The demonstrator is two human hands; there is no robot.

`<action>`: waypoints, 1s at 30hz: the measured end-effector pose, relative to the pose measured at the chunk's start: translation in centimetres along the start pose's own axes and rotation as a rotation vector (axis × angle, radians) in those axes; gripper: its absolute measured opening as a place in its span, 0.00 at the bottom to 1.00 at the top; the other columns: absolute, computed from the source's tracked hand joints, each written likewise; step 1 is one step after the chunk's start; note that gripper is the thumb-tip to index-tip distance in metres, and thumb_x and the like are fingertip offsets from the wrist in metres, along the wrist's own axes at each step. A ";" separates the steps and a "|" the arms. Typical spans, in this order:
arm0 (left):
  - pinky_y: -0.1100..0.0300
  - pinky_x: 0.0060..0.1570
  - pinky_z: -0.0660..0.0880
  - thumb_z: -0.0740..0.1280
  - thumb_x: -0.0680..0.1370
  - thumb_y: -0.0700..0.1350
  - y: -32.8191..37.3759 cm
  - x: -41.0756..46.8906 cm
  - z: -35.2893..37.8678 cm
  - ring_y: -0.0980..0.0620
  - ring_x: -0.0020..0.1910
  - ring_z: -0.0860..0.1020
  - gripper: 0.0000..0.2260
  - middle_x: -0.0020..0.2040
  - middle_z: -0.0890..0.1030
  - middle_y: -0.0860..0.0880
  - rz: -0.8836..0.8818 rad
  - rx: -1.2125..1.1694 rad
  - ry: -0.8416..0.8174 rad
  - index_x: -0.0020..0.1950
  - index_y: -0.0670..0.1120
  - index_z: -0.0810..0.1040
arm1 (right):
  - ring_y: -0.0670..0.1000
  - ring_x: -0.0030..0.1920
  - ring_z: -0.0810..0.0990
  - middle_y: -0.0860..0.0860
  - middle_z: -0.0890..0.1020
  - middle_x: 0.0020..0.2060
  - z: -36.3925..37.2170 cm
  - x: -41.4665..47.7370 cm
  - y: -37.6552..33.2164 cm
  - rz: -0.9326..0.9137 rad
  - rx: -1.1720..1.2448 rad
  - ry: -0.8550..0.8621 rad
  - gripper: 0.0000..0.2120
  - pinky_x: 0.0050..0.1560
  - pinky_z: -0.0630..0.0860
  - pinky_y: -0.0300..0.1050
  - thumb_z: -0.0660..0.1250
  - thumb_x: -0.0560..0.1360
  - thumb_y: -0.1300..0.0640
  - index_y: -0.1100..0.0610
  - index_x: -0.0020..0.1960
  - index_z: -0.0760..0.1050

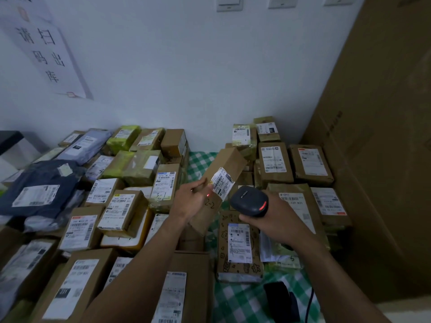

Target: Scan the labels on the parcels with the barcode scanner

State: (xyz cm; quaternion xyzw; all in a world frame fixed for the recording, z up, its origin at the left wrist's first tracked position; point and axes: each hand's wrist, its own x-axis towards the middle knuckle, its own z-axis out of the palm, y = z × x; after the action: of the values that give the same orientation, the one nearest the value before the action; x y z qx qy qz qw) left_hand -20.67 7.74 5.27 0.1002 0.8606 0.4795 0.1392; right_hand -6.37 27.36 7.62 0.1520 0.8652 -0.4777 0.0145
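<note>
The left hand (191,199) held a long brown parcel (229,159) tilted above the worktop (198,159), its fingers (202,183) curled round the lower half, the white label (222,183) just beyond the fingertips. The right hand (277,220) gripped the barcode scanner (249,201), fingers wrapped round its handle, and its red dot (208,195) fell beside the left fingertips. Other labelled parcels (238,243) lay below both hands' fingers.
</note>
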 end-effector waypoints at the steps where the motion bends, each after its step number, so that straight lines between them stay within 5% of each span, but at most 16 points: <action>1: 0.74 0.41 0.67 0.69 0.81 0.54 0.0 0.1 0.1 0.62 0.53 0.75 0.22 0.70 0.78 0.50 -0.003 -0.011 -0.004 0.74 0.51 0.75 | 0.44 0.56 0.79 0.40 0.80 0.55 0.0 0.0 0.1 0.005 -0.001 -0.001 0.29 0.55 0.75 0.43 0.81 0.71 0.47 0.45 0.67 0.73; 7: 0.74 0.43 0.66 0.71 0.80 0.56 -0.1 0.2 0.0 0.61 0.55 0.75 0.22 0.70 0.79 0.51 -0.013 -0.002 0.003 0.73 0.53 0.76 | 0.43 0.56 0.79 0.40 0.81 0.56 0.0 0.0 0.3 0.001 -0.011 -0.002 0.29 0.52 0.74 0.41 0.81 0.70 0.47 0.46 0.67 0.74; 12: 0.56 0.67 0.72 0.71 0.79 0.58 -0.6 0.5 -0.2 0.55 0.64 0.76 0.24 0.72 0.77 0.50 -0.018 0.018 0.007 0.73 0.54 0.76 | 0.42 0.55 0.79 0.40 0.81 0.56 0.0 0.2 0.3 -0.004 -0.031 -0.024 0.29 0.50 0.73 0.36 0.81 0.71 0.47 0.46 0.67 0.74; 18: 0.60 0.55 0.74 0.69 0.80 0.60 -1.6 0.3 -0.3 0.52 0.64 0.77 0.25 0.71 0.78 0.51 -0.036 -0.033 0.053 0.75 0.54 0.75 | 0.39 0.54 0.78 0.37 0.79 0.55 0.1 0.4 0.7 0.007 0.020 -0.022 0.28 0.53 0.73 0.38 0.80 0.72 0.48 0.42 0.67 0.72; 22: 0.48 0.72 0.70 0.66 0.82 0.58 -3.8 -0.7 -0.1 0.45 0.75 0.70 0.28 0.77 0.71 0.47 -0.103 -0.044 0.121 0.80 0.51 0.68 | 0.36 0.53 0.78 0.35 0.79 0.53 0.3 0.5 1.6 0.018 0.033 -0.035 0.22 0.50 0.73 0.34 0.79 0.74 0.48 0.37 0.61 0.71; 26: 0.66 0.56 0.71 0.63 0.85 0.47 -5.9 -0.5 1.0 0.52 0.62 0.74 0.21 0.69 0.76 0.42 -0.151 0.051 0.070 0.76 0.41 0.68 | 0.36 0.52 0.77 0.38 0.80 0.55 1.1 0.7 2.4 0.057 0.022 -0.060 0.24 0.50 0.73 0.35 0.79 0.74 0.47 0.40 0.65 0.72; 28: 0.61 0.54 0.74 0.63 0.85 0.48 -6.7 0.3 1.6 0.51 0.59 0.76 0.18 0.65 0.79 0.42 -0.171 0.106 0.037 0.74 0.43 0.70 | 0.36 0.53 0.77 0.38 0.79 0.56 1.3 0.8 2.5 0.057 0.004 -0.075 0.28 0.49 0.73 0.32 0.79 0.73 0.46 0.43 0.69 0.72; 30: 0.48 0.58 0.78 0.63 0.84 0.56 -8.4 1.5 2.2 0.40 0.63 0.78 0.15 0.64 0.77 0.41 -0.223 0.188 0.043 0.69 0.55 0.69 | 0.36 0.52 0.76 0.38 0.79 0.56 1.5 1.1 2.6 0.065 -0.014 -0.083 0.29 0.48 0.71 0.30 0.78 0.73 0.45 0.44 0.71 0.72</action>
State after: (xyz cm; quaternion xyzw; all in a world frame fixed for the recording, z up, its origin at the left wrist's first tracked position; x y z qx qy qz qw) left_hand -21.61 5.58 -3.23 0.0064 0.9103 0.3803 0.1630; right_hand -6.89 27.73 4.47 0.1597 0.8619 -0.4767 0.0670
